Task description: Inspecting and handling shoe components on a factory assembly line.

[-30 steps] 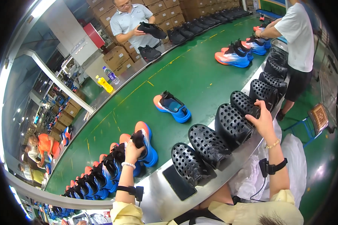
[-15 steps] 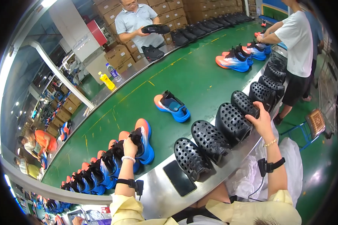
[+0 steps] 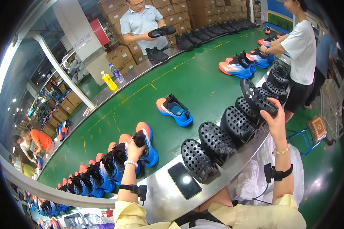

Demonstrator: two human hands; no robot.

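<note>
In my raised right hand (image 3: 275, 115) is a black perforated shoe form (image 3: 255, 96), its heel end between thumb and fingers, above a row of similar forms. Nearest below are more black perforated forms (image 3: 237, 123) on the metal edge. My left hand (image 3: 134, 152) is closed on the black collar of an orange, white and blue sneaker (image 3: 148, 138). That sneaker stands at the near end of a long row of matching sneakers (image 3: 99, 173). A single sneaker (image 3: 176, 110) lies farther up the green belt (image 3: 141, 100), between my hands.
A dark phone (image 3: 184, 180) lies on the metal edge (image 3: 156, 202) before me. More sneakers (image 3: 237, 66) stand at the right, by a co-worker in white (image 3: 304, 49). Across the belt, another person (image 3: 141, 23) holds a black shoe (image 3: 162, 31); bottles (image 3: 109, 81) stand nearby.
My right hand has lifted a shoe form up out of the row and tilted it. My left hand stays on the sneaker's collar.
</note>
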